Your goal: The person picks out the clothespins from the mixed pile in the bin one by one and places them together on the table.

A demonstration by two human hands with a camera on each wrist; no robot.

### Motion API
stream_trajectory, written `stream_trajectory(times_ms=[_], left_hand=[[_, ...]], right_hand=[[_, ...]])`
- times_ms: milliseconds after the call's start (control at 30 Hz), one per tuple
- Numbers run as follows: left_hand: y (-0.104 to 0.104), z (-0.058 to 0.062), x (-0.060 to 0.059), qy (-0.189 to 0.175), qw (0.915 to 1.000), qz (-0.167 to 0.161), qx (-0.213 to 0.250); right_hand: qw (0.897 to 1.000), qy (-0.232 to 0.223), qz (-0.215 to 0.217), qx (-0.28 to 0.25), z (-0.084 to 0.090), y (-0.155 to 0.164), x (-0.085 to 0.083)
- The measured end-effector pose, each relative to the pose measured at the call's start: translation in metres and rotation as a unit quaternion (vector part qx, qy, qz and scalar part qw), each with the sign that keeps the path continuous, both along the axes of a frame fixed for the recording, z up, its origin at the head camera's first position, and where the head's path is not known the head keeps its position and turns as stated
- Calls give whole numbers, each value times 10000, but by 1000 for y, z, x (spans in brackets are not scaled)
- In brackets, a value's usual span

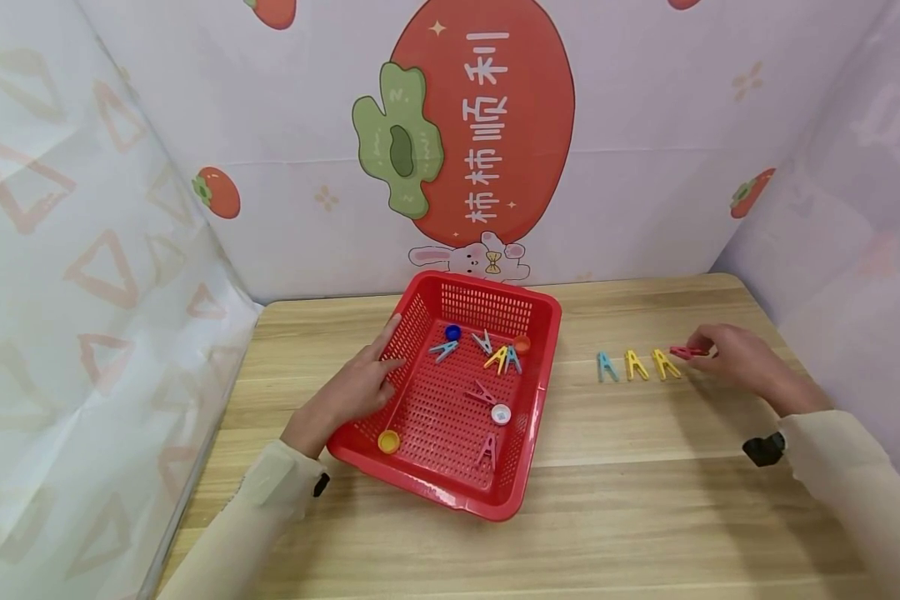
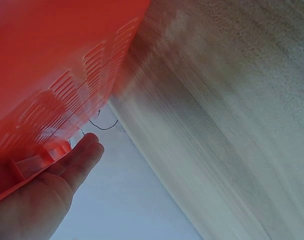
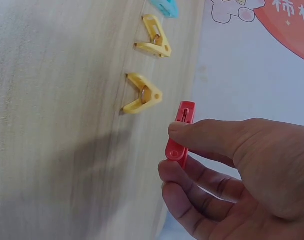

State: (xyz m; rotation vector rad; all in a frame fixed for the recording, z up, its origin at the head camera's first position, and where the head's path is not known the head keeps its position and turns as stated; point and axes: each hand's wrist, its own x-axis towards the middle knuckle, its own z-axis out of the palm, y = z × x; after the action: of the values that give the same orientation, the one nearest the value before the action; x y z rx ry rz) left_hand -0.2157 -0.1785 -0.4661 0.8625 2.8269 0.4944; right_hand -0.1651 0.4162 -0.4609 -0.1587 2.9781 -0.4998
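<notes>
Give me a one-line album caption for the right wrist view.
Right hand pinches a red plastic clothespin near two yellow plastic clothespins and a light-blue one on a wood-grain table.

Past the back edge of the wooden table (image 1: 607,525) rises a white backdrop (image 1: 645,208) printed with persimmons (image 1: 528,125) and a rabbit (image 1: 471,260).

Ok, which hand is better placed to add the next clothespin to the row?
Probably the right hand: it pinches the red clothespin beside the yellow clothespins, while the left hand is at the basket.
</notes>
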Motion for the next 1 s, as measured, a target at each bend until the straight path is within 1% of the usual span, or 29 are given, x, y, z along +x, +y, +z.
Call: stream_trajectory(times_ms=[233, 467, 700, 1000], left_hand=[[-1, -2, -1, -7, 10000, 1, 13], [-1, -1, 0, -55, 10000, 36, 42], [-1, -1, 1, -42, 10000, 17, 82], [-3, -3, 1, -4, 9999, -23, 142]], right_hand=[[9994, 310, -123, -70, -10, 5, 1], [9982, 449, -351, -162, -18, 7, 3], [9965, 462, -589, -372, -24, 9, 4], [9945, 404, -846, -467, -32, 10, 3]])
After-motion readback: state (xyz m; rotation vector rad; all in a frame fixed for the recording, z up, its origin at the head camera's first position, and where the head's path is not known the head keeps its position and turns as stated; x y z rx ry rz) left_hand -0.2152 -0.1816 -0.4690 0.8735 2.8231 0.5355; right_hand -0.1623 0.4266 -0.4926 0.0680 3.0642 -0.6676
